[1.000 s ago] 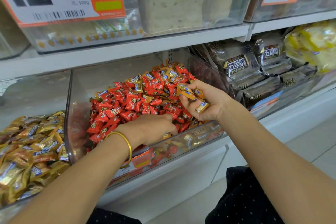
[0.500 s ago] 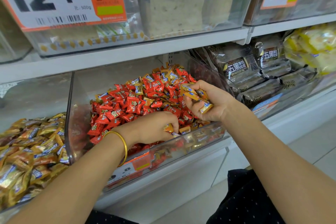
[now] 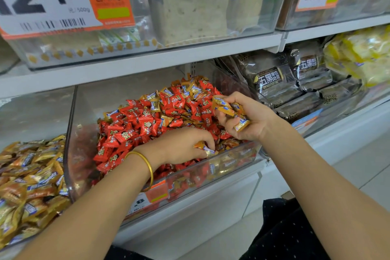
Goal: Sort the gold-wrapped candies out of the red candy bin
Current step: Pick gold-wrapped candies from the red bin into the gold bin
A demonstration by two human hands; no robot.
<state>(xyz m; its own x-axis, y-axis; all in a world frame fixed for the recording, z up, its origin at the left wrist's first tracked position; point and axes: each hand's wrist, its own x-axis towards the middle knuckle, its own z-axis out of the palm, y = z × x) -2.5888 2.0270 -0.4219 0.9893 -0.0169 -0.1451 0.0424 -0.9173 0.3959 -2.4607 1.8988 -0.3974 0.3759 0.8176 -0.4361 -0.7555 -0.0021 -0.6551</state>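
Several gold-wrapped candies (image 3: pixel 223 107): shiny, blue-labelled, clutched by right hand (image 3: pixel 254 117)
Left hand (image 3: pixel 179 145): pinches one in red candy bin (image 3: pixel 82 112)

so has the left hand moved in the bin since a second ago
Yes, slightly: the left hand has shifted right along the red candy bin's front wall, its fingers now pinching a gold-wrapped candy.

bin (image 3: pixel 71 143): clear, heaped with red candies (image 3: pixel 130 131), gold ones mixed in.
left hand (image 3: pixel 179 145): low at the bin's front edge, fingertips pinching a gold candy (image 3: pixel 205 149); bangle (image 3: pixel 147 167) on the wrist.
right hand (image 3: pixel 253 119): above the bin's right front corner, curled round a gold bunch (image 3: pixel 229 108).
next bin (image 3: pixel 31 116): to the left, full of gold wrappers.
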